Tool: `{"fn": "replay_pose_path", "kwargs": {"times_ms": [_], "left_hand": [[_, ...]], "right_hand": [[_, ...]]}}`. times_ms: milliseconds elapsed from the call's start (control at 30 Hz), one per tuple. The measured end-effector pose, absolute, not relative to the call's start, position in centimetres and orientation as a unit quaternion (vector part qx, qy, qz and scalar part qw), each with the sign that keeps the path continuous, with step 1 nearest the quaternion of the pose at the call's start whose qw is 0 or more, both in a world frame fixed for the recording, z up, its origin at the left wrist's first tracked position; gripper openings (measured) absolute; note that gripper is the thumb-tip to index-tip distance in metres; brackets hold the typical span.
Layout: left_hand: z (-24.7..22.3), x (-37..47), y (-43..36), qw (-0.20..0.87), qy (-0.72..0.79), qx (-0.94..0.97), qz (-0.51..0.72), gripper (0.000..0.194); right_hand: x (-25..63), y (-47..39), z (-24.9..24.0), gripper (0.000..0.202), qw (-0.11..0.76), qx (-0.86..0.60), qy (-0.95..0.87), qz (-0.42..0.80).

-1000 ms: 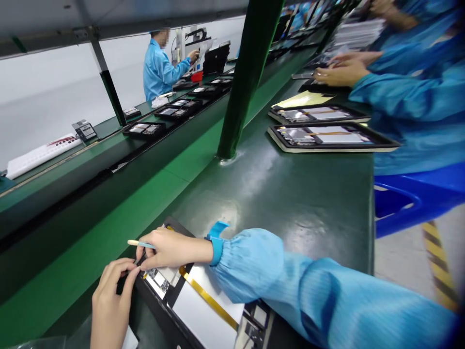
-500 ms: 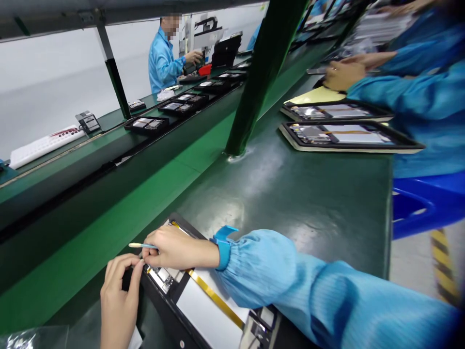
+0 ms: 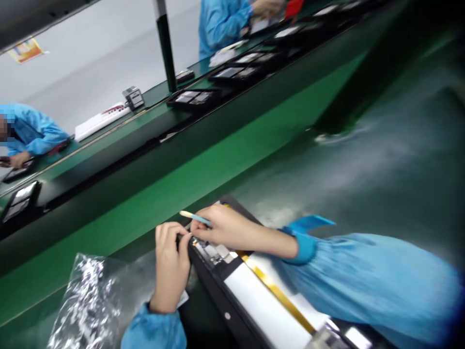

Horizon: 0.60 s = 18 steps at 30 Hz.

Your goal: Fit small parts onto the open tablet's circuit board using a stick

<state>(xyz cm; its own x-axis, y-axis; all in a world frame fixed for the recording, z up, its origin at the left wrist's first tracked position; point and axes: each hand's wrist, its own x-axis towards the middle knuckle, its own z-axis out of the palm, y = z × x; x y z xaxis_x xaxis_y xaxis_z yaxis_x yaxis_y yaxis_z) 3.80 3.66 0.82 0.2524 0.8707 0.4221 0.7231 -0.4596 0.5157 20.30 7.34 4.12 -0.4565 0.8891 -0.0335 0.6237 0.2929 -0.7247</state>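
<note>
A thin stick (image 3: 194, 217) is pinched in the right hand (image 3: 221, 228) at the corner of the opened tablet (image 3: 254, 291) on the bench (image 3: 327, 179), steadied there by the left hand's (image 3: 170, 264) fingertip grip, so the corner work seems unfinished.

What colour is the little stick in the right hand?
Light blue stick with a cream tip, head view.

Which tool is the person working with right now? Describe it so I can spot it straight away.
Start at the opened tablet lying on the dark green bench at bottom centre. At its upper corner the right hand pinches a thin stick, beside the left hand. It is pale blue with a cream tip, unlike anything nearby.
</note>
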Motion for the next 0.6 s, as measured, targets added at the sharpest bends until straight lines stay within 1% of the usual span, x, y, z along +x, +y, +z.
{"fn": "replay_pose_path", "kwargs": {"times_ms": [167, 267, 367, 467, 600], "left_hand": [[0.9, 4.5, 3.2, 0.034, 0.515, 0.802, 0.301, 0.015], [0.8, 4.7, 2.8, -0.015, 0.514, 0.81, 0.283, 0.013], [1.1, 5.0, 2.5, -0.041, 0.512, 0.812, 0.279, 0.01], [3.0, 5.1, 2.1, -0.043, 0.513, 0.804, 0.298, 0.011], [7.3, 3.0, -0.2, -0.032, 0.517, 0.781, 0.35, 0.015]], "right_hand": [[20.3, 7.5, 3.6, 0.017, 0.186, -0.497, -0.765, 0.364], [20.3, 7.4, 3.3, 0.018, 0.194, -0.488, -0.761, 0.382], [20.4, 7.4, 3.0, 0.021, 0.203, -0.48, -0.765, 0.379], [20.3, 7.4, 3.1, 0.023, 0.205, -0.479, -0.758, 0.393], [20.2, 7.3, 3.8, 0.021, 0.204, -0.483, -0.739, 0.422]]}}
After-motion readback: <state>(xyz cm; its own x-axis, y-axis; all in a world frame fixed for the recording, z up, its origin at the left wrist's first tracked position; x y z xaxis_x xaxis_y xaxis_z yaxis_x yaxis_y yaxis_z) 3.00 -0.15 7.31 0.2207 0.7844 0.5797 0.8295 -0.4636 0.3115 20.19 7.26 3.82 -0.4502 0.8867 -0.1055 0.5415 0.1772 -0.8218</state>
